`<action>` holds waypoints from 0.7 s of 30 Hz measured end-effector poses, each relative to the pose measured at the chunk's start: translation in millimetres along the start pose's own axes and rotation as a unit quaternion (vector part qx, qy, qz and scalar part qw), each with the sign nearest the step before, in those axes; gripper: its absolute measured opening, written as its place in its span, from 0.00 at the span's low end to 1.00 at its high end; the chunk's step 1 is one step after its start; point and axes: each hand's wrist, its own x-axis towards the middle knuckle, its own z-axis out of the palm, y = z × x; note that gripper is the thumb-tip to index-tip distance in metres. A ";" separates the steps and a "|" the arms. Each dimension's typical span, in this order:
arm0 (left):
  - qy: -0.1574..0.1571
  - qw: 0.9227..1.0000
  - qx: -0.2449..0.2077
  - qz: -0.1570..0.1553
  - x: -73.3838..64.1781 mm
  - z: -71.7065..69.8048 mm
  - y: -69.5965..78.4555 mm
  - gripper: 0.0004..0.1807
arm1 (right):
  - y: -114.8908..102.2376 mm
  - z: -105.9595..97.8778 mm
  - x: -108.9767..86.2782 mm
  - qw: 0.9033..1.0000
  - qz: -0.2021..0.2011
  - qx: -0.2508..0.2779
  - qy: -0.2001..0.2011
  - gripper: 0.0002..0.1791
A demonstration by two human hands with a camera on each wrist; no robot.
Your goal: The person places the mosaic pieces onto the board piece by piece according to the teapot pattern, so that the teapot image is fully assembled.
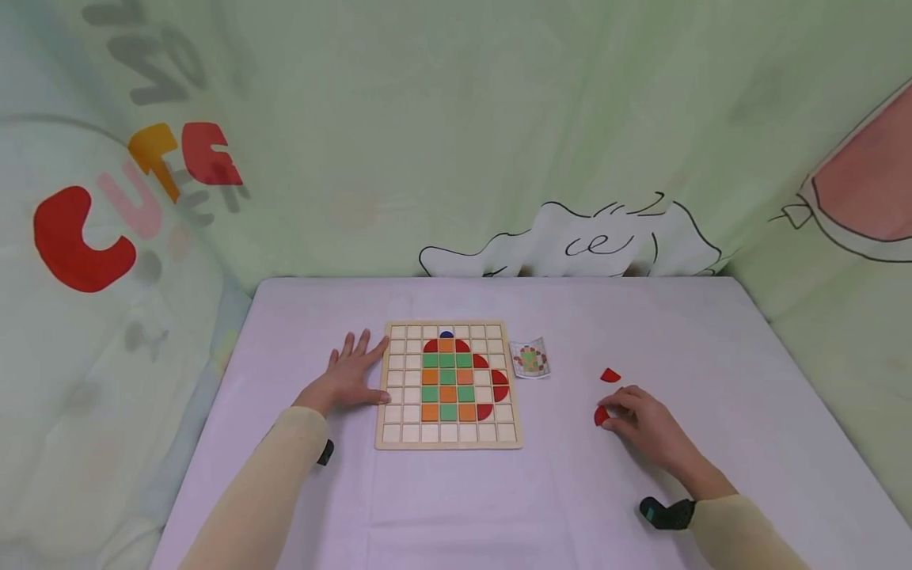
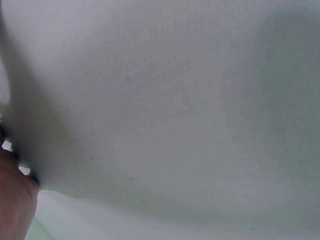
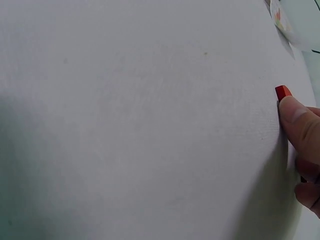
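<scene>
My right hand (image 1: 647, 427) pinches a red quarter-round tile (image 1: 602, 416) between thumb and fingers, to the right of the board; in the right wrist view the thumb lies along the red tile (image 3: 283, 92). A second red tile (image 1: 609, 375) lies on the table just beyond that hand. On the left, my left hand (image 1: 349, 378) is spread, its thumb and index fingertip at the left edge of a wooden grid board (image 1: 393, 435). Green, orange and red tiles with one blue piece (image 1: 446, 334) fill several of the board's cells. In the left wrist view only part of the hand (image 2: 17, 200) shows.
A small printed pattern card (image 1: 530, 359) lies right of the board. Pale cloth covers the table (image 1: 456, 514). Printed curtains (image 1: 427, 142) hang behind the table and at both sides. Dark wrist straps (image 1: 668, 514) show at the sleeves.
</scene>
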 end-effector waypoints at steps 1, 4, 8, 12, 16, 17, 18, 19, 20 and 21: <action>-0.001 1.000 0.001 0.000 0.2 0.4 -0.3 0.58 | -0.7 0.5 -0.2 1.000 0.000 0.001 0.000 0.15; -0.007 1.000 0.007 -0.003 0.3 0.8 -0.5 0.58 | -4.7 2.7 0.3 1.000 -0.006 0.003 0.007 0.15; -0.001 1.000 0.001 0.001 -1.8 -1.3 0.9 0.59 | -16.5 6.5 5.5 1.000 -0.020 0.003 0.017 0.14; -0.001 1.000 -0.005 -0.002 -3.2 -2.7 1.8 0.59 | -36.2 11.6 18.1 0.999 -0.030 0.012 0.009 0.14; 0.001 1.000 -0.009 -0.002 -3.1 -2.3 1.4 0.59 | -59.9 20.5 35.2 0.999 -0.045 0.023 -0.010 0.14; 0.000 1.000 -0.009 -0.001 -3.0 -2.2 1.1 0.59 | -66.5 23.3 39.5 0.998 -0.049 0.026 -0.016 0.14; -0.001 1.000 -0.007 -0.001 -3.0 -2.0 0.9 0.59 | -73.2 26.1 43.7 0.998 -0.054 0.027 -0.022 0.14; -0.002 1.000 -0.007 -0.001 -3.1 -2.0 1.2 0.59 | -80.1 29.0 47.8 0.997 -0.060 0.029 -0.027 0.14; -0.001 1.000 -0.006 0.001 -3.6 -2.3 1.2 0.59 | -87.1 31.7 51.9 0.997 -0.065 0.032 -0.033 0.14; -0.001 1.000 -0.006 0.002 -3.4 -2.2 1.1 0.59 | -94.4 34.3 55.6 0.996 -0.068 0.035 -0.039 0.15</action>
